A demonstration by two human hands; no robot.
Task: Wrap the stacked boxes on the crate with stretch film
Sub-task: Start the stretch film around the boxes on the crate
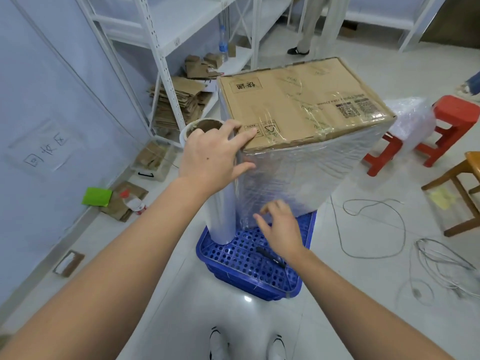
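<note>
1. Nearest the camera are the person's two bare forearms, reaching forward over a blue perforated crate (249, 261) that sits on the tiled floor.
2. The left hand (210, 157) rests on the upper end of an upright stretch film roll (220, 214). Its fingers spread across to the near top corner of the stacked boxes (298, 100), straight rather than curled, so this grip is open and steadying, not clamped.
3. The right hand (281, 229) hovers low by the bottom near corner of the stack. The fingers are loosely bent and hold nothing that I can make out; they may be touching the film there, but I cannot tell.
4. The roll stands on the crate's near-left part, touching the stack's near-left edge. A black marker (270, 257) lies on the crate just under the right wrist.
5. The stack stands on the far part of the crate. Its two visible sides are covered in cloudy layers of film from top edge to base.
6. The cardboard top is mostly bare, with only thin strands of film over its edges.
7. Judgement: the side wrapping looks largely done. What seems left is to cut or tear the film from the roll and press the loose tail flat. The far sides are hidden.
</note>
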